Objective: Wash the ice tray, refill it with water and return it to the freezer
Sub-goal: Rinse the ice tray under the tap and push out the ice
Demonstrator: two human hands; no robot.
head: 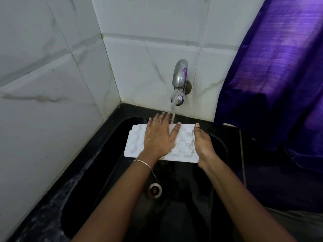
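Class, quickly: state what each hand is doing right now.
Left hand: open, flat on the ice tray.
Right hand: grips the ice tray's right end.

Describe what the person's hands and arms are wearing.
Both forearms are bare, with no sleeves in view. The left hand has a thin ring on one finger and a slim silvery chain bracelet at the wrist, a loose end dangling. The right hand shows no jewellery. Both thumbnails look painted, reddish to pink.
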